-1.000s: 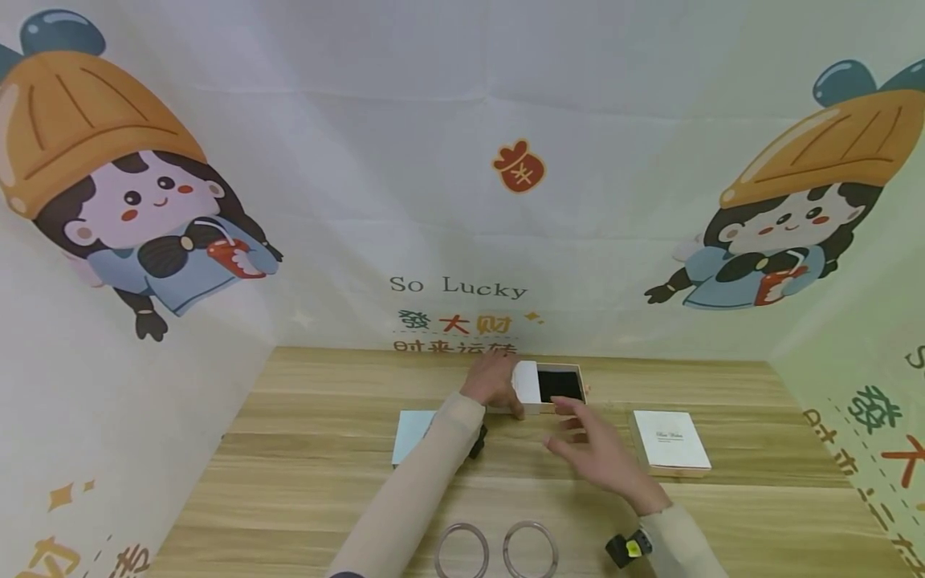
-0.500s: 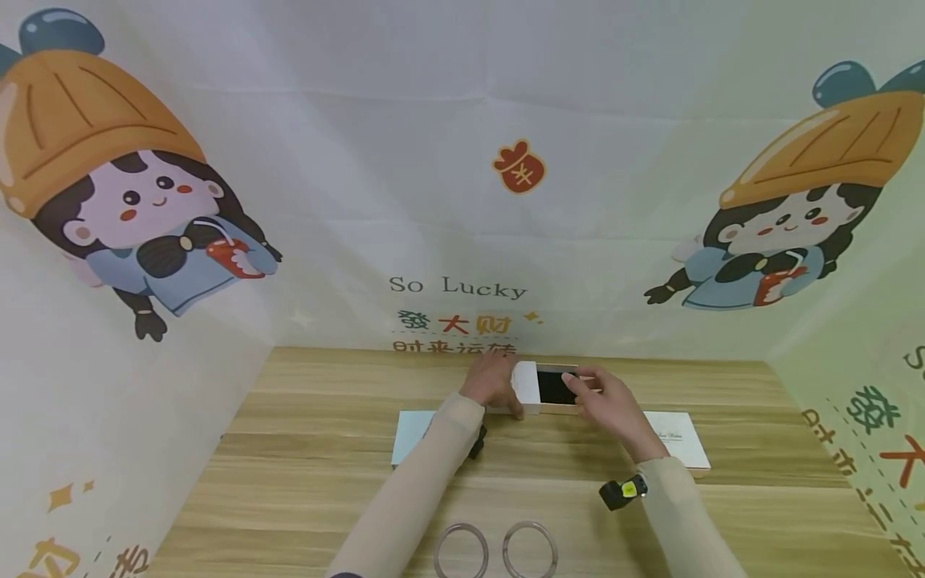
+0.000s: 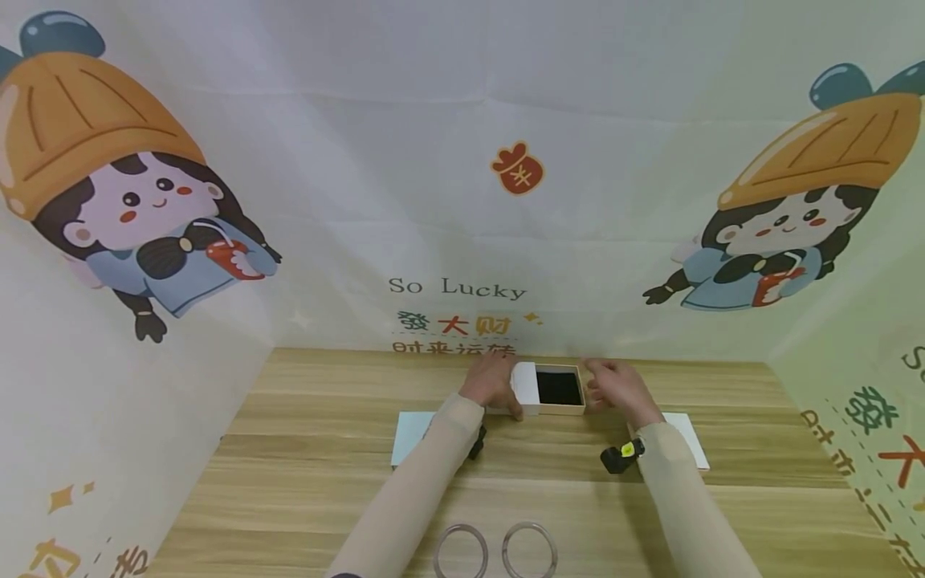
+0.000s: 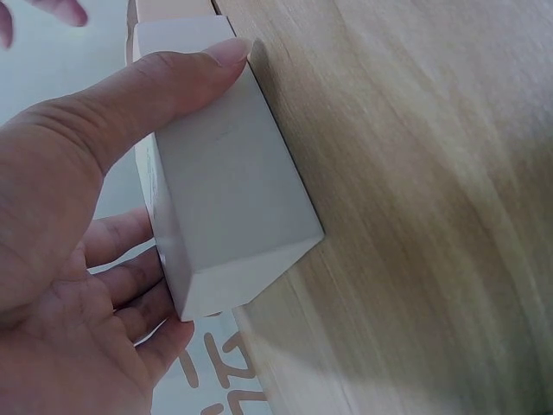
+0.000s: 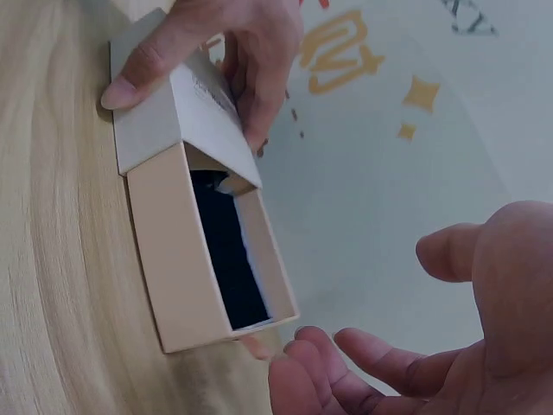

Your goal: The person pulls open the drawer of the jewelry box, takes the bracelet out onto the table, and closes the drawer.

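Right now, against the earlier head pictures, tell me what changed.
The right hand moved forward and slightly right, to the outer end of the drawer; it no longer overlaps the black lining. Unchanged: the left hand gripping the open box, the drawer partly out, both bangles.

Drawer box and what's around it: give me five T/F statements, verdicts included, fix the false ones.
1. The drawer sticks partway out of its white sleeve. True.
2. The right grip is clamped round the white sleeve. False: the left grip holds it.
3. Two bangles lie apart from each other on the table. True.
4. Both bangles are inside the drawer. False: they are on the table.
5. Black material shows inside the drawer. True.
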The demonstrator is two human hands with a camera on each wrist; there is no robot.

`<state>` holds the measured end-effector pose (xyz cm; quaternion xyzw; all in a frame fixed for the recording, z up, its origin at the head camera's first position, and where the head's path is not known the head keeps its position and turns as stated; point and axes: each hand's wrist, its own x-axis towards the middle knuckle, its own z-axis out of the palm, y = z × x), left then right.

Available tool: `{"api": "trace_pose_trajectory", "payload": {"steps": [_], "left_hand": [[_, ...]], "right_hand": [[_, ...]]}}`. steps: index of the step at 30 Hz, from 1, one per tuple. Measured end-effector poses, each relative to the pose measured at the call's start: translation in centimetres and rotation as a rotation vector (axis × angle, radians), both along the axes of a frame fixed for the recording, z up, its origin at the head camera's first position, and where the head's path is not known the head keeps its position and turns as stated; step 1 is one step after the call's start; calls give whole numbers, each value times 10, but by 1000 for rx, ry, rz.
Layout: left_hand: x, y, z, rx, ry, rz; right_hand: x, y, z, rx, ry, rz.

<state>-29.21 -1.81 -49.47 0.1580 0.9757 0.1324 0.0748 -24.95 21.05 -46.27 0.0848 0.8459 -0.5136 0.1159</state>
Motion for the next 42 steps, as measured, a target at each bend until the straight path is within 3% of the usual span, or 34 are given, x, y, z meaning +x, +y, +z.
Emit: {"api": "trace_pose_trajectory", "payload": {"steps": [8,16,24,32,42], "left_hand": [[0,-2,0,11,1,6],[0,-3,0,27,-5,10],[1,-2,1,19,-7,4],[0,-2,1,31,5,6],[0,-2,2,2,-7,-13]], "right_hand": [[-17,6,-20,-1,-27,-44],[-21,0,-34,-41,-7,-37],[-27,-2,-41,94,20,-23],[-27,-3,-43,108,58,-45],[-25,-2,-50,209,75,-33]]}}
